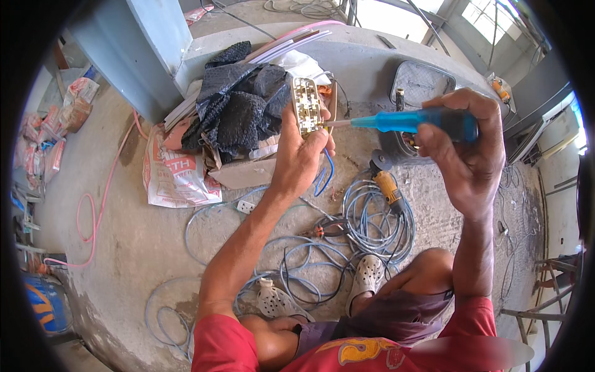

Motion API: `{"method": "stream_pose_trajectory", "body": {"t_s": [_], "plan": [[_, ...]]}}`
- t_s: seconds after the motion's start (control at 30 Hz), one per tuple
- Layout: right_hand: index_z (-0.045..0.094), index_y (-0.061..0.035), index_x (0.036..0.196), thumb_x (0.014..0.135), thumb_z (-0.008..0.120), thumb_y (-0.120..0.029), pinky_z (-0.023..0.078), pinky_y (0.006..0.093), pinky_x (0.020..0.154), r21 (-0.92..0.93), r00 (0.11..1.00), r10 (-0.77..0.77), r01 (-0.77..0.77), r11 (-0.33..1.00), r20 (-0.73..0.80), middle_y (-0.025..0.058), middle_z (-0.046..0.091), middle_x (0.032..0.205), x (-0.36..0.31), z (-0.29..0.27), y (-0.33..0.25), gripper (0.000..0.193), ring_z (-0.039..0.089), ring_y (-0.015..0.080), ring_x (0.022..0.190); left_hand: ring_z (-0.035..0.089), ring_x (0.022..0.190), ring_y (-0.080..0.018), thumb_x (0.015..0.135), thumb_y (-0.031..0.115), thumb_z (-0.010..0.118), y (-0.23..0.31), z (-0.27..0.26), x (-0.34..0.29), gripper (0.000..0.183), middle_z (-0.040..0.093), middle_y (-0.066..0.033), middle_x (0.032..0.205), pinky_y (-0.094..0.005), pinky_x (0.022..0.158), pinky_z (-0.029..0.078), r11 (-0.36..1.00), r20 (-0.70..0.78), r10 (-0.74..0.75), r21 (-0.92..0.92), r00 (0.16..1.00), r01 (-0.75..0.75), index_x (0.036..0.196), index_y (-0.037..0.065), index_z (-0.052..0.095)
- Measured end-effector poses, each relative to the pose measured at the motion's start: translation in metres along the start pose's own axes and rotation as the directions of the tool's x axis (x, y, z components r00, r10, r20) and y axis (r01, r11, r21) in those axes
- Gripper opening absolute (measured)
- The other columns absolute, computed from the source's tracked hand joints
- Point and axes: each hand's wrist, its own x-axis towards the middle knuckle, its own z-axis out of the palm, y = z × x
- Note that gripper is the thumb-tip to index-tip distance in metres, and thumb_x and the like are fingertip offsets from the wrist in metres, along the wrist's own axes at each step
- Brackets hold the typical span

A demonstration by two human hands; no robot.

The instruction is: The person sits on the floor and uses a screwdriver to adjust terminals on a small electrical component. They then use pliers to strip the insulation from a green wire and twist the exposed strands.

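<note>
My left hand holds up an opened electrical socket block, its rows of brass contacts facing me. A blue wire hangs below it beside my fingers. In my right hand, fingers wrapped round the handle, is a blue screwdriver held nearly level. Its shaft points left to the lower right side of the block, by my left fingertips. I cannot tell whether the tip sits on a screw, as fingers partly cover that spot.
On the concrete floor lie a yellow angle grinder, coiled grey-blue cable, pliers and a white socket. Beyond are a box topped with black plastic, a printed sack and an open tool case.
</note>
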Motion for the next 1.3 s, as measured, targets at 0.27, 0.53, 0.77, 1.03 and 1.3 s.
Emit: {"method": "stream_pose_trajectory", "body": {"t_s": [0.27, 0.53, 0.77, 1.03, 1.3], "plan": [[0.059, -0.0029, 0.110, 0.079, 0.082, -0.016, 0.052, 0.0251, 0.061, -0.166, 0.989, -0.128, 0.138, 0.976, 0.068, 0.0055, 0.065, 0.086, 0.006, -0.007, 0.003, 0.040, 0.063, 0.0101, 0.072, 0.056, 0.074, -0.0129, 0.090, -0.004, 0.043, -0.005, 0.000, -0.001, 0.054, 0.050, -0.0109, 0.116, -0.0294, 0.064, 0.051, 1.000, 0.016, -0.002, -0.013, 1.000, 0.002, 0.140, 0.001, 0.025], [0.064, -0.0037, 0.101, 0.075, 0.084, -0.021, 0.051, 0.0269, 0.059, -0.444, 0.995, -0.013, 0.056, 0.894, 0.098, 0.0052, 0.067, 0.079, 0.003, -0.010, -0.008, 0.037, 0.064, 0.0131, 0.067, 0.054, 0.072, -0.0117, 0.090, -0.006, 0.044, -0.010, -0.003, -0.002, 0.055, 0.051, -0.0095, 0.115, -0.0281, 0.063, 0.050, 1.000, -0.026, -0.001, 0.000, 1.000, 0.001, 0.141, 0.003, 0.025], [0.063, -0.0047, 0.096, 0.072, 0.084, -0.013, 0.049, 0.0276, 0.058, -0.483, 0.964, 0.261, -0.205, 0.852, 0.052, 0.0054, 0.064, 0.078, -0.009, -0.018, -0.019, 0.032, 0.062, 0.0136, 0.066, 0.053, 0.076, -0.0109, 0.090, -0.006, 0.044, -0.011, 0.000, -0.004, 0.058, 0.050, -0.0112, 0.117, -0.0272, 0.067, 0.051, 0.989, -0.034, 0.120, 0.089, 0.992, -0.116, 0.143, 0.002, 0.022], [0.063, -0.0044, 0.094, 0.072, 0.084, -0.012, 0.050, 0.0315, 0.056, -0.498, 0.989, -0.105, 0.143, 0.856, 0.103, 0.0084, 0.063, 0.077, -0.018, -0.018, -0.009, 0.032, 0.063, 0.0179, 0.064, 0.056, 0.077, -0.0119, 0.092, -0.007, 0.042, -0.002, 0.007, 0.001, 0.057, 0.050, -0.0168, 0.123, -0.0270, 0.068, 0.053, 0.984, -0.121, 0.165, 0.081, 0.979, -0.156, 0.143, 0.000, 0.019], [0.063, -0.0023, 0.098, 0.081, 0.078, -0.017, 0.049, 0.0333, 0.054, -0.456, 0.978, 0.196, -0.142, 0.879, 0.072, 0.0116, 0.063, 0.077, -0.038, 0.003, -0.009, 0.027, 0.061, 0.0224, 0.057, 0.055, 0.078, -0.0122, 0.092, -0.009, 0.042, 0.004, -0.009, 0.007, 0.056, 0.049, -0.0159, 0.121, -0.0273, 0.070, 0.052, 0.963, -0.177, 0.235, 0.178, 0.956, -0.203, 0.142, 0.000, 0.019]]}}
